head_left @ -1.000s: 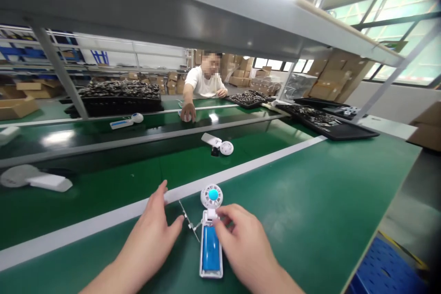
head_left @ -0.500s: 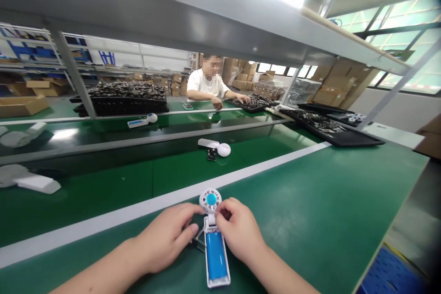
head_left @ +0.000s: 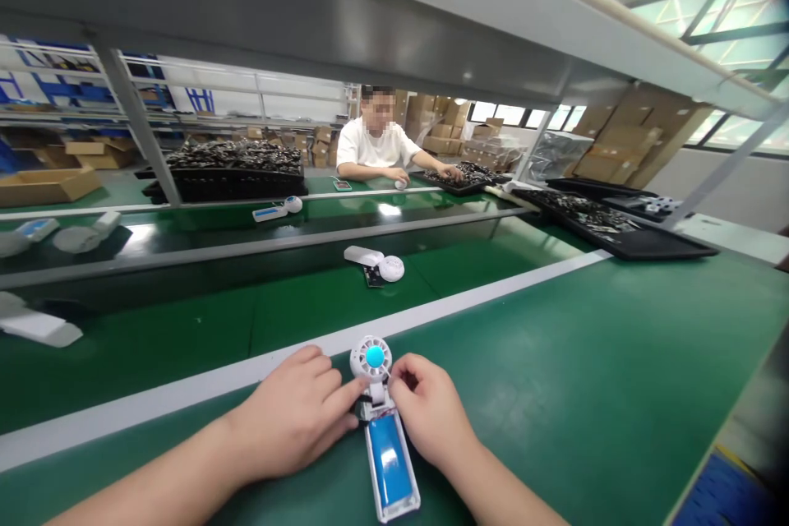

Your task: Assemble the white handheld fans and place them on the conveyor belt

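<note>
A white handheld fan point(head_left: 371, 357) with a blue hub lies on the green bench, its handle open and a blue battery point(head_left: 393, 460) inside. My left hand point(head_left: 299, 407) is at its left side, index fingertip pressed to the neck and thumb tucked low. Beside that fingertip a small dark part shows, mostly hidden. My right hand point(head_left: 431, 411) is closed in a pinch at the right of the neck, close to the fan head. A thin pale line shows at its fingertips; what they hold is too small to make out.
Beyond the white strip, a fan point(head_left: 391, 268) with a dark circuit board point(head_left: 373, 276) lies on the green conveyor. Further fans lie left and across. Black trays point(head_left: 666, 245) of small parts stand at the right and back. A co-worker point(head_left: 376, 144) sits opposite; a shelf point(head_left: 345, 41) hangs overhead.
My left index finger has come down onto the neck, and the dark part sits higher beside it. My right hand keeps its pinch. The co-worker's hand now has a white round thing at it.
</note>
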The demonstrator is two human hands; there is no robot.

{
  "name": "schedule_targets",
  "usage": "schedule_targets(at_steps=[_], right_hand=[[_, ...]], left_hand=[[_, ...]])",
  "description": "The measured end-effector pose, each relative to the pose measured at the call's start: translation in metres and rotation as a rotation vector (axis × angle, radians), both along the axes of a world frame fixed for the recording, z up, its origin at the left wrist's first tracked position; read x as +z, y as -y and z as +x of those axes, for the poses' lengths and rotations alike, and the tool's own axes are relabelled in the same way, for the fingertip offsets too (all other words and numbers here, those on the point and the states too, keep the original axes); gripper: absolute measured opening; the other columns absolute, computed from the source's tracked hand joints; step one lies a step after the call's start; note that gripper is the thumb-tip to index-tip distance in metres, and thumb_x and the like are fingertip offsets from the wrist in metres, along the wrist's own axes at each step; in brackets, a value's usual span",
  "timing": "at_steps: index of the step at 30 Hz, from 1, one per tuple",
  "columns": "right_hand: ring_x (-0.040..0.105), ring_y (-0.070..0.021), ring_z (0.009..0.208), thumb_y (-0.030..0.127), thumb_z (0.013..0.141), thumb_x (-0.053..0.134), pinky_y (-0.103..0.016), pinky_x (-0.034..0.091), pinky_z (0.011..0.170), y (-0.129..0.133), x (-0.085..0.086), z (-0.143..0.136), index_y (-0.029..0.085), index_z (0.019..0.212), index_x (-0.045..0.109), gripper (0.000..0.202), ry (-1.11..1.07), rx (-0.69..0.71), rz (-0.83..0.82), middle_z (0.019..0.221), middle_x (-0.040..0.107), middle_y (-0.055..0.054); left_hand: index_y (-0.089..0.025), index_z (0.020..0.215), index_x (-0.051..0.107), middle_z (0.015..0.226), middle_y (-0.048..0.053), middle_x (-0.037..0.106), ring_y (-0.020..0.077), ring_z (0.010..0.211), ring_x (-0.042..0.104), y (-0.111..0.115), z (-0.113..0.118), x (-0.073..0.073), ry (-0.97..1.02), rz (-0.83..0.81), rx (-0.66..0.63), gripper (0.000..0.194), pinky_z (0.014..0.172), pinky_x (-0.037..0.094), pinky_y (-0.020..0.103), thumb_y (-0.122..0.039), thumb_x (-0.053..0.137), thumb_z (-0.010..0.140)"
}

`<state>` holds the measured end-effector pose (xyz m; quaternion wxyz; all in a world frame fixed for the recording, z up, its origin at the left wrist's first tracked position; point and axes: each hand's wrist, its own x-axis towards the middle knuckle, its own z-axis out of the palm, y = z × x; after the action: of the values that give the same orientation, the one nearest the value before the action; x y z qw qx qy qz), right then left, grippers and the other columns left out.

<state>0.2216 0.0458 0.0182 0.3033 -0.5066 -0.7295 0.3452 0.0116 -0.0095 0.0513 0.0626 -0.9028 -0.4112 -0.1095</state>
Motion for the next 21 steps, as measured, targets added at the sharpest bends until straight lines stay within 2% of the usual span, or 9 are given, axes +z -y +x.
schedule_targets(at_steps=[2,4,6,9,12,15,17,21], right_hand=[[0.059,-0.0159,0.066,0.016,0.08,0.051,-0.025,0.043,0.062,0.001,-0.002,-0.003,0.021,0.07,0.061,0.014,-0.06,0.021,-0.001,0.072,0.062,0.001],[0.059,-0.0158,0.068,0.016,0.079,0.053,-0.025,0.044,0.064,0.003,-0.004,-0.007,0.021,0.07,0.062,0.014,-0.133,0.038,0.016,0.073,0.062,0.0],[0.058,-0.0154,0.067,0.015,0.078,0.054,-0.025,0.044,0.064,0.006,-0.004,-0.011,0.021,0.069,0.062,0.014,-0.184,0.042,0.034,0.073,0.061,0.001],[0.058,-0.0148,0.067,0.012,0.076,0.054,-0.025,0.044,0.063,0.008,-0.003,-0.016,0.02,0.069,0.062,0.014,-0.23,0.048,0.043,0.073,0.06,0.001],[0.059,-0.0148,0.068,0.012,0.077,0.055,-0.025,0.045,0.064,0.009,-0.001,-0.018,0.02,0.069,0.062,0.013,-0.229,0.049,0.03,0.073,0.061,0.001],[0.058,-0.0157,0.07,0.012,0.077,0.054,-0.026,0.044,0.065,0.011,0.0,-0.019,0.02,0.067,0.06,0.014,-0.144,0.046,0.073,0.071,0.06,0.0],[0.056,-0.0167,0.07,0.012,0.075,0.054,-0.027,0.041,0.065,0.013,0.0,-0.02,0.02,0.065,0.057,0.013,-0.067,0.065,0.153,0.07,0.059,0.0],[0.053,-0.0176,0.069,0.012,0.072,0.054,-0.029,0.038,0.065,0.019,-0.001,-0.02,0.021,0.065,0.053,0.011,0.041,0.095,0.327,0.068,0.058,-0.001]], left_hand=[[-0.02,0.127,0.057,0.088,0.01,0.071,0.0269,0.076,0.063,0.0,0.003,0.004,0.117,-0.154,0.1,0.039,0.074,0.048,0.042,-0.034,0.054,0.09],[-0.023,0.126,0.055,0.1,0.009,0.071,0.028,0.084,0.065,0.001,0.011,0.006,0.309,-0.351,0.217,0.051,0.075,0.049,0.039,-0.038,0.068,0.079],[-0.025,0.125,0.052,0.106,0.007,0.07,0.0265,0.089,0.066,0.003,0.02,0.004,0.529,-0.552,0.316,0.058,0.075,0.05,0.034,-0.034,0.073,0.072],[-0.024,0.115,0.054,0.101,0.004,0.071,0.022,0.088,0.067,0.007,0.033,-0.004,0.852,-0.702,0.474,0.034,0.076,0.05,0.03,-0.028,0.061,0.082],[-0.021,0.106,0.062,0.105,0.005,0.072,0.0233,0.095,0.066,0.01,0.041,-0.01,1.059,-0.669,0.632,0.023,0.086,0.049,0.033,-0.032,0.053,0.088],[-0.02,0.103,0.069,0.105,0.006,0.073,0.0256,0.096,0.066,0.013,0.044,-0.014,1.073,-0.631,0.721,0.026,0.087,0.048,0.035,-0.034,0.052,0.09],[-0.02,0.101,0.071,0.098,0.005,0.074,0.0246,0.09,0.067,0.015,0.045,-0.016,1.032,-0.594,0.72,0.025,0.082,0.05,0.034,-0.031,0.052,0.09],[-0.023,0.101,0.074,0.101,0.005,0.072,0.0207,0.09,0.066,0.02,0.049,-0.023,0.934,-0.46,0.579,0.025,0.081,0.051,0.03,-0.025,0.05,0.093]])
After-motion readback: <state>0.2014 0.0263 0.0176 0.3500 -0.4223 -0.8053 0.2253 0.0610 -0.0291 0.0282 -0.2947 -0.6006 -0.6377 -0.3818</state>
